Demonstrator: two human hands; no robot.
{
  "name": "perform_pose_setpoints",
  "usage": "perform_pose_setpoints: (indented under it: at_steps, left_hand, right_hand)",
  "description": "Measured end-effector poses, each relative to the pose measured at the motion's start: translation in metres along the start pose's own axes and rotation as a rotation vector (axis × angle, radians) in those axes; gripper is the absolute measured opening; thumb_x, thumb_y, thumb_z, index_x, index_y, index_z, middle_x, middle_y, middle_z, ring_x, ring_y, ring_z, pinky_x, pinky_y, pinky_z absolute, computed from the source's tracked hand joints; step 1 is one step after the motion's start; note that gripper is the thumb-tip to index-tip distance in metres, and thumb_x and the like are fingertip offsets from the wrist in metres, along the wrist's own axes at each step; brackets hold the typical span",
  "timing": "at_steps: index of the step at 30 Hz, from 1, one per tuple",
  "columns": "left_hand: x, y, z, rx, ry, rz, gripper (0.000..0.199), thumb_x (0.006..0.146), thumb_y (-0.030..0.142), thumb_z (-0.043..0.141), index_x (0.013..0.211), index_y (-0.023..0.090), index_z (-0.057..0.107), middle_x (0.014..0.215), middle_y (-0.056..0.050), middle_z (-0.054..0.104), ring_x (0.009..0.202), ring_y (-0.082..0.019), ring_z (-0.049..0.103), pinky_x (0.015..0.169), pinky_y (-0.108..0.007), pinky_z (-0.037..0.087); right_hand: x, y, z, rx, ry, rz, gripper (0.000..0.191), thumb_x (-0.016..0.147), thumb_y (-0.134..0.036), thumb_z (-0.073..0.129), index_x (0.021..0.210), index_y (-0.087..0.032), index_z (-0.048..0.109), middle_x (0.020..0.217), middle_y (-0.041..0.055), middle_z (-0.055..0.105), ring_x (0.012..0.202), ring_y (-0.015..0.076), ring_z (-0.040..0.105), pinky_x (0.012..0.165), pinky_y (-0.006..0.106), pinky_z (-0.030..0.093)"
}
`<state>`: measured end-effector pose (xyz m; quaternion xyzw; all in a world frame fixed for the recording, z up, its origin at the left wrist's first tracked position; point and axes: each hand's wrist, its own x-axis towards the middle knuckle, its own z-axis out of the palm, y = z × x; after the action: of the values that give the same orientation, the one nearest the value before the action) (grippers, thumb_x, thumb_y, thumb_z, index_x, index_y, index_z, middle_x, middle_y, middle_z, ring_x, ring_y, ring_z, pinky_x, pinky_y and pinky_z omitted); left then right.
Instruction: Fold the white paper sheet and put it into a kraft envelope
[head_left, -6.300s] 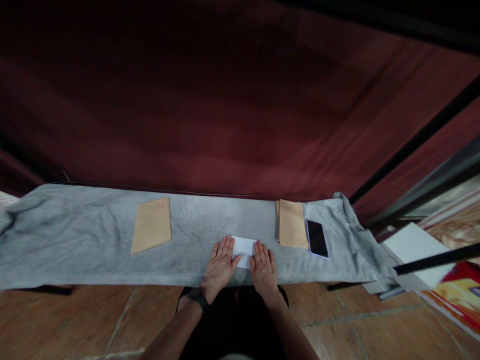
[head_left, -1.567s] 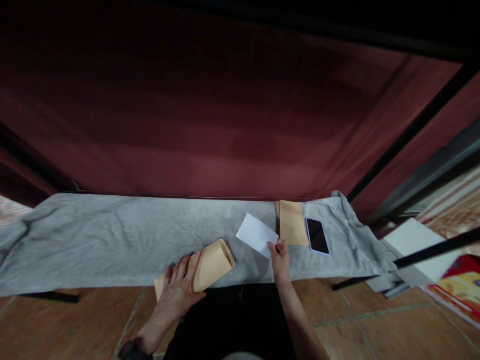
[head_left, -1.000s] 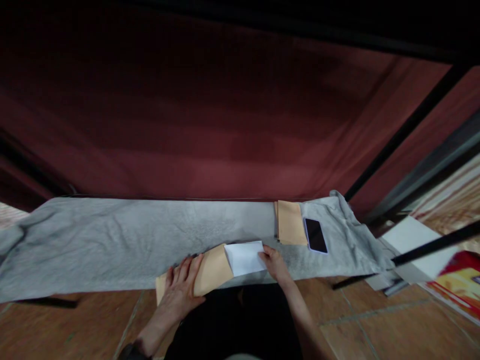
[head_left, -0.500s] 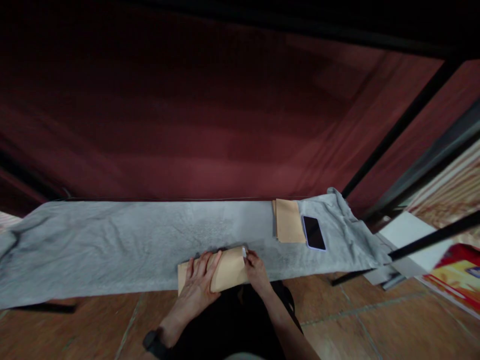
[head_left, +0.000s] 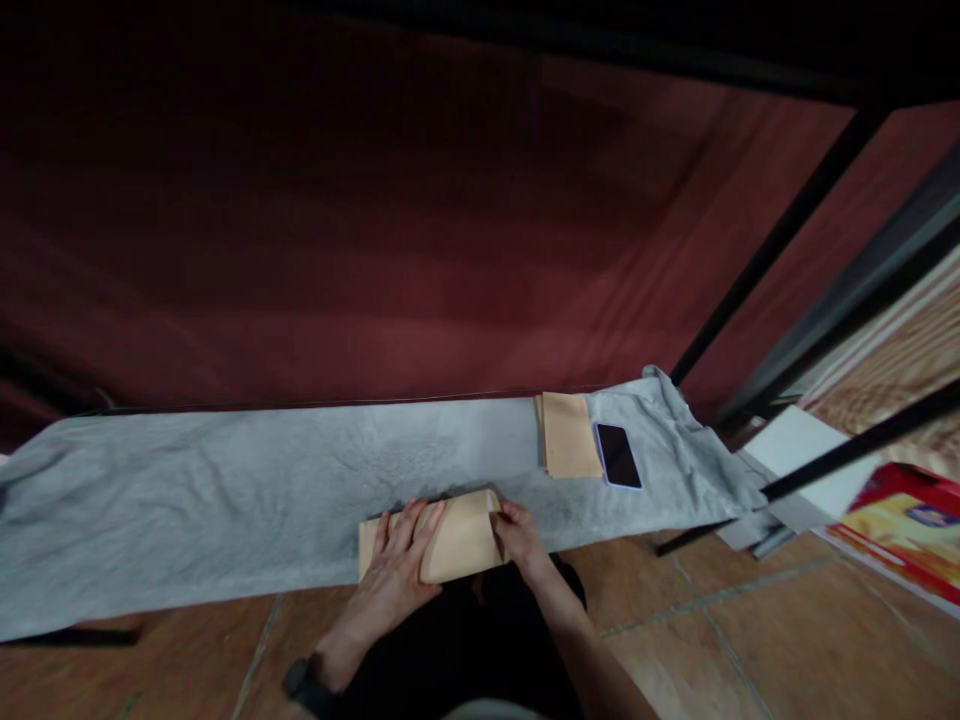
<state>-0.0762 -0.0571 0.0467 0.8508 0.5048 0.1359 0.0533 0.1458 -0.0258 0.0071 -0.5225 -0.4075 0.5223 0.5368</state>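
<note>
A brown paper envelope (head_left: pixel 463 545) lies sideways at the front edge of the grey cloth, close to my body. My left hand (head_left: pixel 399 572) rests flat on its left part, fingers spread. At the right end, the envelope's mouth gapes, and something pale shows just inside it. My right hand (head_left: pixel 523 543) has its fingers closed on the edge of that mouth; the fingertips are partly hidden. A small stack of similar brown envelopes (head_left: pixel 571 436) sits farther back on the right.
A phone (head_left: pixel 619 456) with a dark screen lies right of the stack. Grey cloth (head_left: pixel 247 500) covers the long narrow bench. Behind it hangs a dark red surface (head_left: pixel 420 300). On the right are a black metal bar (head_left: pixel 862 440), a white board (head_left: pixel 802 450) and a red-and-yellow box (head_left: pixel 907 525).
The envelope's right end gapes wider, with my right hand still at its edge. My left hand stays flat on the paper. The whole view has shifted slightly.
</note>
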Motion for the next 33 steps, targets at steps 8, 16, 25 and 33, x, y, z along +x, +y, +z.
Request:
perform_pose_setpoints:
  at_steps: [8,16,25,33]
  left_hand:
    - [0.003,0.001,-0.003,-0.050,0.002,-0.007,0.106,0.071,0.023,0.070,0.158,0.030,0.010,0.164,-0.012,0.021,0.149,-0.037,0.019,0.119,-0.061,0.010]
    - [-0.033,0.012,0.015,-0.652,0.480,-0.680,0.064,0.088,0.054,0.057,0.143,0.026,0.043,0.146,-0.011,0.045,0.137,-0.031,0.043,0.109,-0.046,0.043]
    - [-0.009,0.065,0.024,-1.893,0.227,-1.177,0.021,0.081,0.026,0.073,0.097,0.020,0.061,0.102,-0.010,0.073,0.099,-0.025,0.072,0.090,-0.041,0.058]
    - [0.040,0.068,0.030,-1.800,0.310,-1.110,0.019,0.075,0.010,0.071,0.085,0.019,0.058,0.083,-0.002,0.072,0.074,-0.017,0.072,0.074,-0.033,0.059]
  right_hand:
    - [-0.001,-0.012,0.000,0.082,0.007,0.067,0.031,0.064,-0.052,0.073,0.063,-0.021,0.066,0.053,-0.0016,0.063,0.050,0.0163,0.056,0.049,0.026,0.045]
    - [0.000,-0.014,-0.003,0.150,0.117,0.052,0.040,0.067,-0.059,0.069,0.070,-0.019,0.066,0.057,0.0001,0.064,0.052,0.0161,0.055,0.050,0.026,0.044]
    - [-0.008,-0.009,0.008,0.157,0.156,0.016,0.038,0.068,-0.057,0.067,0.075,-0.020,0.066,0.067,0.0018,0.067,0.063,0.0187,0.059,0.059,0.029,0.048]
    - [-0.011,-0.007,-0.003,0.144,0.143,0.049,0.036,0.070,-0.054,0.064,0.082,-0.020,0.068,0.073,0.0021,0.069,0.067,0.0198,0.064,0.062,0.029,0.053]
